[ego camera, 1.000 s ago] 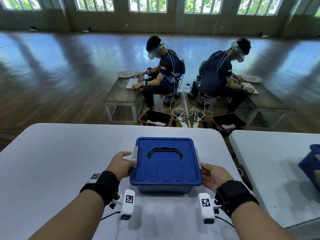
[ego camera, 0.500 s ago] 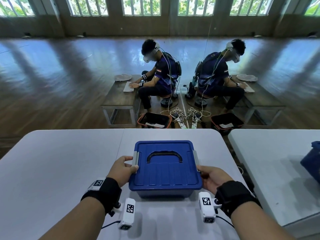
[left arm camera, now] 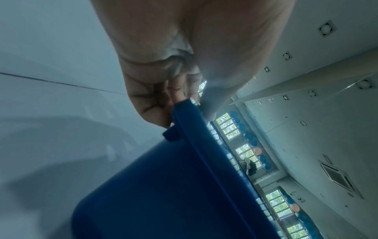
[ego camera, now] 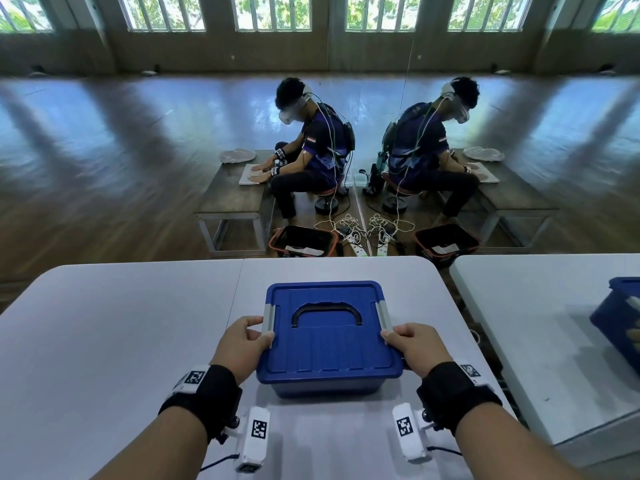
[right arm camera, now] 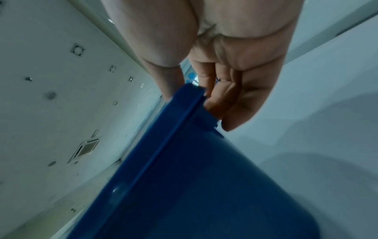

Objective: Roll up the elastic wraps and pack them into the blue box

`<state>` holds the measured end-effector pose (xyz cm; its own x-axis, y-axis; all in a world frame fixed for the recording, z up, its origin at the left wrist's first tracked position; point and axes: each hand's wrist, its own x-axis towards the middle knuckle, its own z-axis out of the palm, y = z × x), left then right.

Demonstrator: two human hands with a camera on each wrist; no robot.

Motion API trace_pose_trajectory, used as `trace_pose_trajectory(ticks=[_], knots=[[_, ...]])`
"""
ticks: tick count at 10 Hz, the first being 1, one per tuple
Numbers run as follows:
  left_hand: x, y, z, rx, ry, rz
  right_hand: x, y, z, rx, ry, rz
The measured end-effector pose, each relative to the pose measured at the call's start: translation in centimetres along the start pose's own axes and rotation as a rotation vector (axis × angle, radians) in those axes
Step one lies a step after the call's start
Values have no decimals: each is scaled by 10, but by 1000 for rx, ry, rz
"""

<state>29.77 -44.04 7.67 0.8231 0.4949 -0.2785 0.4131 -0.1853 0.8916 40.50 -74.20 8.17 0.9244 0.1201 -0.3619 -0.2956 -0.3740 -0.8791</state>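
The blue box (ego camera: 329, 344) sits lidded on the white table (ego camera: 104, 341), its black handle lying flat in the lid. My left hand (ego camera: 247, 336) grips the box's left rim at the grey latch (ego camera: 268, 322), thumb on top and fingers curled under the edge. My right hand (ego camera: 410, 341) grips the right rim just below the other grey latch (ego camera: 384, 317) in the same way. In the left wrist view the fingers (left arm camera: 161, 103) hook under the blue rim (left arm camera: 190, 122). The right wrist view shows curled fingers (right arm camera: 220, 98) beneath the rim (right arm camera: 184, 113). No elastic wraps are visible.
A second white table (ego camera: 536, 323) stands to the right with another blue box (ego camera: 616, 313) at the frame edge. Beyond the table's far edge a mirror reflects a seated person at a low bench, two dark baskets and cables on the wooden floor.
The box has come toward me along the table. Both hands shifted from its sides up to the rim by the latches, thumbs now on the lid.
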Motion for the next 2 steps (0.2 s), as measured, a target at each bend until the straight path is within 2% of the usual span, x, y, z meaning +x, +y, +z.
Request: trace_pose_trajectory(ticks=[1,2], knots=[[-19,-6,-6,6,-7,4,-14,12,-6,21,-38,9],[-53,-22,-19,114,-7,-10,-42,35,-16,-7,-62,93]])
